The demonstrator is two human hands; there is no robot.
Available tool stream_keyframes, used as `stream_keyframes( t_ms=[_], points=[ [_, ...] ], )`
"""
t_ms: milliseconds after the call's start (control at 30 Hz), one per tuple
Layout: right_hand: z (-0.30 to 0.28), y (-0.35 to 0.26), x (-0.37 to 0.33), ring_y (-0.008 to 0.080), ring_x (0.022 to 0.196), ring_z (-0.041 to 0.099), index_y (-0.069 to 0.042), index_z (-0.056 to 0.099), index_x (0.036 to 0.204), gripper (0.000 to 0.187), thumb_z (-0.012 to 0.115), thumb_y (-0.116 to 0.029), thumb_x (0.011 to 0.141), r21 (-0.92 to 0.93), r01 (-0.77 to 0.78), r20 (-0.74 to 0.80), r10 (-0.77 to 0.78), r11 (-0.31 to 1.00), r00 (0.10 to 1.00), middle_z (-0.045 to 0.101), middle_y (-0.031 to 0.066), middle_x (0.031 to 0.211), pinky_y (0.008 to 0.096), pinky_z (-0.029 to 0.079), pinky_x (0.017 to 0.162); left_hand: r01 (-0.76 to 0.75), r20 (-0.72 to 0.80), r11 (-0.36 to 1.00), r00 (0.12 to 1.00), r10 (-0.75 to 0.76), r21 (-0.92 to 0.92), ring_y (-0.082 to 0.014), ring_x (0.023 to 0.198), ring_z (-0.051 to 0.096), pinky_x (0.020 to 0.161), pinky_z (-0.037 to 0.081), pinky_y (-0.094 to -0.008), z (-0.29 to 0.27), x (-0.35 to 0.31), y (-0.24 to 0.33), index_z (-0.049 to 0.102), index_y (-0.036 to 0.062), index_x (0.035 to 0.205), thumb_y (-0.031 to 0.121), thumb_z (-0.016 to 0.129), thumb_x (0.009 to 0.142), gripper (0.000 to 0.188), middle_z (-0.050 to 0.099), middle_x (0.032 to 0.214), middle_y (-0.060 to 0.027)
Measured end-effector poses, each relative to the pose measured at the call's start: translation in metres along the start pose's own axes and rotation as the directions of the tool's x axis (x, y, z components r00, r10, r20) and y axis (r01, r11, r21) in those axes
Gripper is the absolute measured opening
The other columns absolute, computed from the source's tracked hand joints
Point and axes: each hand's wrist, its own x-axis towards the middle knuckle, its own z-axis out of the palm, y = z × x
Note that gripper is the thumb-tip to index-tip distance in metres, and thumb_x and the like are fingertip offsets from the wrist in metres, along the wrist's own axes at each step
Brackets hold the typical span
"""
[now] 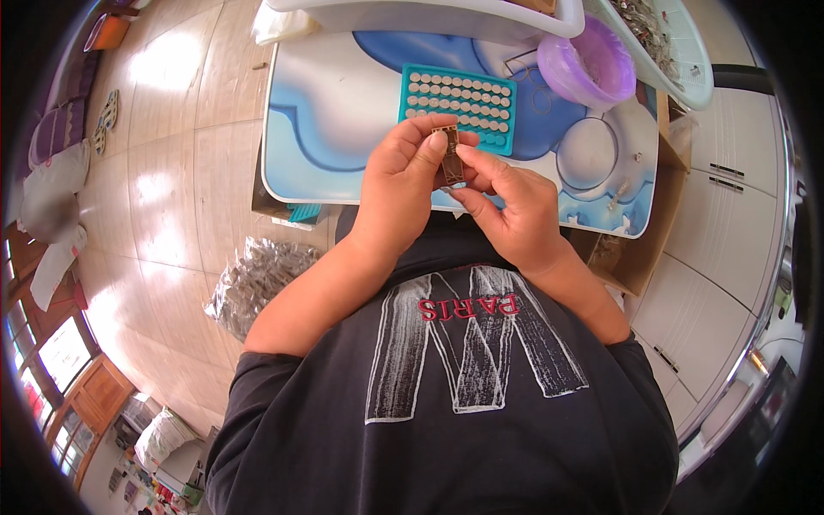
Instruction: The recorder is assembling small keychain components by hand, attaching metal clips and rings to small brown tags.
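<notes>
- black shirt (481,343) with pale streaked print fills the bottom centre, nearest the camera; two bare forearms rise past it.
- left hand (399,163), above centre: thumb and fingers pinched together on the upper part of a small brown piece (452,163).
- right hand (519,202), just beside it: forefinger at the piece's right edge, thumb near its lower end, the two tips slightly apart; whether they grip or only steady it i cannot tell.
- the small brown piece sits between both hands, upright in the frame, in front of the lower edge of a teal tray (513,107).
- rows of round pale discs (465,96) stand in that tray, on a blue-and-white table (322,86).
- upper right: purple tub (601,93), pale green basket (699,56).
- left of the forearms: crinkled silvery heap (249,287) on the floor (163,232).
</notes>
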Motion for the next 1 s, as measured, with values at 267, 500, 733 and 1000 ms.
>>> stream_keyframes(
  t_ms=[267, 500, 733, 1000],
  points=[
    [-0.001, 0.014, 0.008, 0.0241, 0.065, 0.062, -0.007, 0.065, 0.095, 0.022, 0.070, -0.011, 0.073, 0.081, 0.036, -0.035, -0.033, 0.996, 0.999, 0.064, 0.0086, 0.074, 0.0318, 0.047, 0.055, 0.086, -0.031, 0.996, 0.996, -0.087, -0.028, -0.0190, 0.086, 0.062, 0.080, 0.051, -0.0305, -0.012, -0.006, 0.001, 0.046, -0.0025, 0.119, 0.014, 0.042, 0.097, 0.028, 0.060, 0.103, -0.0141],
    [-0.012, 0.054, 0.017, 0.0216, 0.062, 0.056, -0.008, 0.067, 0.085, 0.012, 0.070, -0.008, 0.073, -0.327, -0.139, -0.219, 0.068, 0.935, 0.973, 0.058, 0.0046, 0.076, 0.0313, 0.044, 0.055, 0.141, -0.080, 0.980, 0.985, -0.153, -0.144, -0.0198, 0.086, 0.062, 0.078, 0.053, -0.0309, -0.023, -0.008, -0.003, 0.047, -0.0033, 0.117, 0.016, 0.044, 0.096, 0.029, 0.060, 0.099, -0.0142],
    [-0.006, 0.061, 0.011, 0.0208, 0.066, 0.057, -0.007, 0.065, 0.079, 0.012, 0.071, -0.007, 0.069, -0.394, -0.114, -0.208, 0.033, 0.912, 0.978, 0.058, 0.0044, 0.077, 0.0304, 0.045, 0.055, 0.179, -0.027, 0.965, 0.982, -0.187, -0.189, -0.0198, 0.085, 0.062, 0.077, 0.054, -0.0312, -0.023, 0.000, -0.008, 0.047, -0.0056, 0.116, 0.016, 0.047, 0.095, 0.030, 0.060, 0.098, -0.0138],
    [0.006, 0.016, 0.023, 0.0234, 0.067, 0.057, -0.005, 0.062, 0.075, 0.015, 0.073, -0.004, 0.065, -0.078, 0.063, -0.140, -0.074, 0.995, 0.987, 0.057, 0.0064, 0.076, 0.0314, 0.045, 0.056, 0.201, -0.031, 0.965, 0.977, -0.209, -0.167, -0.0171, 0.085, 0.063, 0.079, 0.053, -0.0309, -0.019, 0.003, -0.014, 0.052, -0.0018, 0.115, 0.017, 0.049, 0.094, 0.028, 0.062, 0.096, -0.0107]
  ],
)
